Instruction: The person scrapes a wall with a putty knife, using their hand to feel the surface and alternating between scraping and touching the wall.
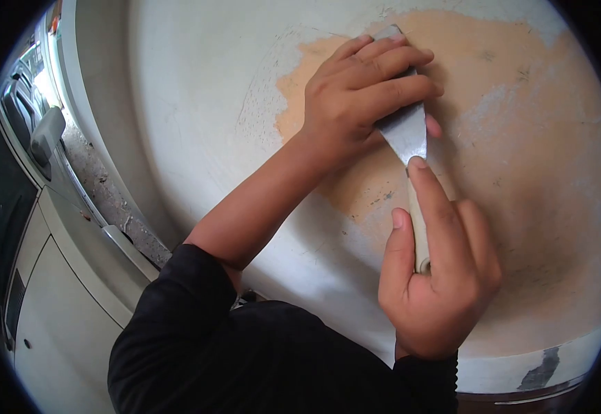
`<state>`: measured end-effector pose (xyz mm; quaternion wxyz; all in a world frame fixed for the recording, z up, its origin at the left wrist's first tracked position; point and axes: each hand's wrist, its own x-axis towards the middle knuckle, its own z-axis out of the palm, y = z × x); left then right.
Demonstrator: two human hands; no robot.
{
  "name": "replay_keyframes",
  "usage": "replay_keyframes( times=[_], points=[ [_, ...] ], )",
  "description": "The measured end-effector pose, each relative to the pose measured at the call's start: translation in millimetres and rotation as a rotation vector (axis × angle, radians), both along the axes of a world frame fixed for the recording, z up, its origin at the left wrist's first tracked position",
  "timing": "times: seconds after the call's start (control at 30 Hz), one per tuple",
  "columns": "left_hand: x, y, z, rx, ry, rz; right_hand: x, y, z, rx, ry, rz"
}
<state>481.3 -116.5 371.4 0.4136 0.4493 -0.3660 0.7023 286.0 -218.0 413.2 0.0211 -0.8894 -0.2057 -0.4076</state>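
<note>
My right hand (445,276) grips the pale handle of a putty knife (407,138), its index finger stretched along the handle to the base of the blade. The metal blade widens upward and passes under my left hand (369,90). The fingers of my left hand lie across the metal, with a fingertip showing past the blade's right edge. A metal end also shows above these fingers; whether it is the same piece is hidden. Behind both hands is a pale curved panel (197,90) with a large patch of tan filler (535,165), scratched and smeared with grey.
At the left is a light-coloured vehicle (66,303) with a side mirror (47,134) and a door handle (129,250). Rough ground (100,172) shows between it and the panel. The panel's lower edge has a dark grey mark (540,369).
</note>
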Motion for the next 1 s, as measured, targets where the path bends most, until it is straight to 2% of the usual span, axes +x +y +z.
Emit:
replay_keyframes(
  times=[0.13, 0.27, 0.37, 0.53, 0.67, 0.73, 0.87, 0.97, 1.0],
  points=[
    [4.0, 1.2, 5.5, -0.092, 0.032, 0.055, 9.4, 4.6, 8.8, -0.021, -0.015, 0.015],
    [3.5, -4.1, 0.7, -0.058, 0.006, -0.015, -1.0, -0.1, 6.2, -0.119, -0.001, -0.009],
    [4.6, -3.2, 5.8, -0.098, 0.016, 0.028, 3.1, -1.1, 5.8, -0.025, -0.003, 0.014],
    [-7.6, 0.9, 4.1, -0.032, 0.052, 0.040, 2.4, -1.6, 7.0, -0.033, 0.004, 0.007],
    [1.2, -0.2, 4.6, -0.073, 0.032, 0.068, 5.6, -1.1, 8.4, -0.025, -0.031, 0.039],
    [-4.0, -1.9, 1.6, -0.023, 0.027, -0.009, -2.2, -2.2, 4.6, -0.099, -0.001, -0.003],
    [3.8, -5.5, 6.1, -0.119, 0.003, 0.070, 4.7, -3.6, 10.5, -0.033, -0.014, 0.033],
    [-1.1, -2.0, 8.6, -0.112, -0.005, -0.014, 4.1, -2.5, 11.7, -0.070, 0.035, 0.015],
    [-2.7, 1.7, 10.7, -0.123, 0.035, 0.062, 12.7, -3.0, 16.0, -0.039, 0.006, 0.056]
  ],
)
